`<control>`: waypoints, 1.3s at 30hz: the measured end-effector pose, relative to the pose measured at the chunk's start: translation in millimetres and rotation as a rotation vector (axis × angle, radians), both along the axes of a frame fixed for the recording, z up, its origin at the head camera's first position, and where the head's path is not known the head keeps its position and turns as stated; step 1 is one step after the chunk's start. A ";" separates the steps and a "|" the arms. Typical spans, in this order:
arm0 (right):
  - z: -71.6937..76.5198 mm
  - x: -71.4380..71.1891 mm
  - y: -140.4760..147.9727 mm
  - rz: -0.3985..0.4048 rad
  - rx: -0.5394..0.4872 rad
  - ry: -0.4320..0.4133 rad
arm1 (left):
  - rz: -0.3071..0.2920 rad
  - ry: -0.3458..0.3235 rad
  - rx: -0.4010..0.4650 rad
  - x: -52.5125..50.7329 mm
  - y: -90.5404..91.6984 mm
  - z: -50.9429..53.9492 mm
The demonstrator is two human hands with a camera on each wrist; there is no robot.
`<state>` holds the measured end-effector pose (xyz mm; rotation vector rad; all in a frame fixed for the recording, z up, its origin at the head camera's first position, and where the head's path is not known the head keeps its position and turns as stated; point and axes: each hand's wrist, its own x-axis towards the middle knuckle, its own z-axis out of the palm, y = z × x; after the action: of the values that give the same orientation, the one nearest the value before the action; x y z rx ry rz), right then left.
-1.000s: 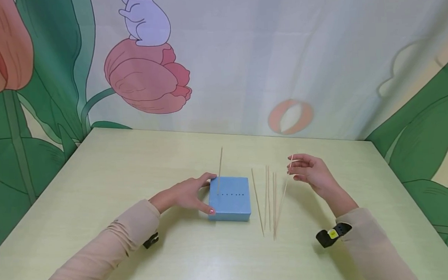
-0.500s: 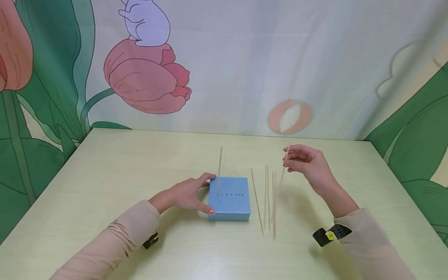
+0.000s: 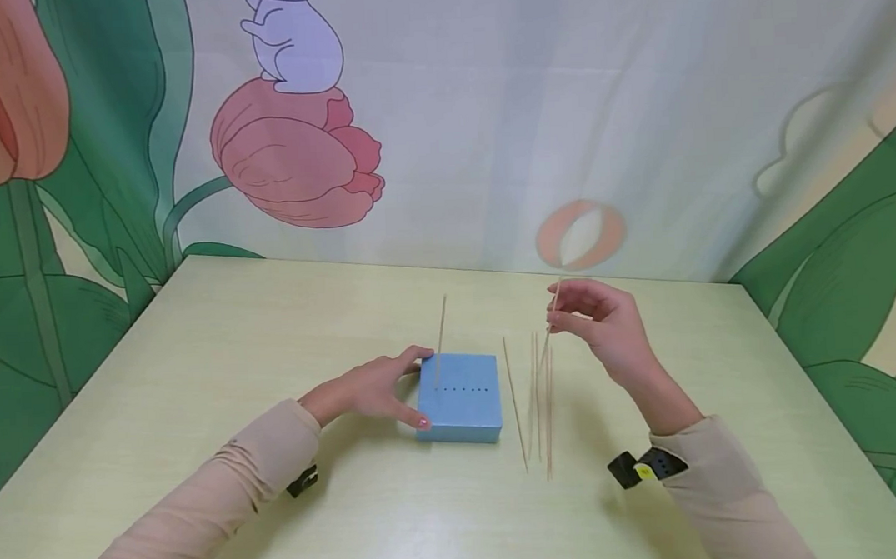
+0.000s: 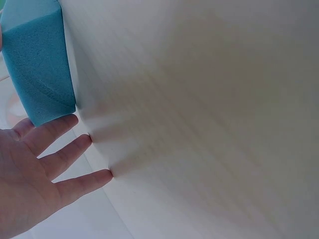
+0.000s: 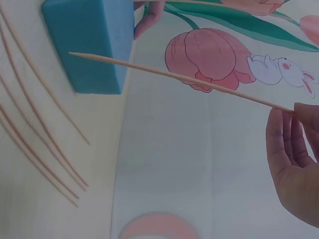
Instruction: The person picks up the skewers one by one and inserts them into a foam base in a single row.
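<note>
A blue foam block (image 3: pixel 464 408) with a row of small holes on top lies on the table. One bamboo skewer (image 3: pixel 442 330) stands upright in its leftmost hole. My left hand (image 3: pixel 378 388) grips the block's left side, thumb at the near corner and index finger at the far one; the other fingers (image 4: pixel 67 157) are spread on the tabletop. Raised over the table to the right, my right hand (image 3: pixel 598 323) pinches another skewer (image 5: pixel 179 77) near one end between thumb and fingers. Its pointed tip angles down, free of the block.
Several loose skewers (image 3: pixel 515 406) lie roughly side by side on the pale table (image 3: pixel 329 310), just right of the block. Behind the far table edge hangs a curtain (image 3: pixel 472 145) printed with flowers and a rabbit.
My right hand has lifted its skewer off the table and moved it left and away from me, toward the block. The left hand and block have stayed in place.
</note>
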<state>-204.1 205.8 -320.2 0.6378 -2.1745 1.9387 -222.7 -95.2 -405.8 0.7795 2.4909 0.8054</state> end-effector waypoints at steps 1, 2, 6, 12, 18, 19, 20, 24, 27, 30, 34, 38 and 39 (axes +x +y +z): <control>1.2 0.5 -1.8 -0.002 0.004 0.009 | -0.002 0.001 0.000 0.1 0.1 0.1; 2.4 0.8 -3.7 -0.003 0.005 0.017 | -0.003 0.002 -0.001 0.2 0.1 0.2; 6.8 1.4 -11.2 -0.005 -0.004 0.053 | -0.003 0.008 -0.013 0.8 0.6 1.1; 12.6 3.6 -26.4 0.011 -0.046 0.087 | -0.007 0.010 -0.015 1.2 0.5 2.2; 16.2 4.6 -42.6 0.048 -0.057 0.127 | -0.004 0.003 -0.013 2.8 0.0 3.4; 16.5 4.6 -45.1 0.053 -0.061 0.136 | -0.005 0.003 -0.012 2.9 0.0 3.5; 16.7 4.5 -47.4 0.059 -0.065 0.143 | -0.006 0.002 -0.012 3.0 -0.1 3.7; 16.3 3.6 -55.6 0.065 -0.076 0.158 | -0.012 -0.001 -0.007 2.9 0.1 3.9; 15.9 2.9 -61.2 0.062 -0.064 0.168 | -0.013 0.002 -0.007 2.1 0.3 3.0; 15.9 2.1 -67.0 0.061 -0.046 0.182 | -0.014 0.005 -0.010 1.4 0.2 2.0; 14.7 0.4 -74.0 0.065 -0.036 0.190 | -0.011 0.005 -0.012 1.6 0.2 2.3; 12.1 -1.4 -79.7 0.075 -0.031 0.197 | -0.006 -0.001 -0.019 1.7 0.6 3.4; 11.5 -1.8 -81.0 0.077 -0.031 0.199 | -0.005 -0.003 -0.020 1.7 0.7 3.7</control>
<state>-205.9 124.7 -308.7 0.8803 -2.0235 1.8524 -221.0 -94.4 -402.1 0.7772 2.4896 0.7774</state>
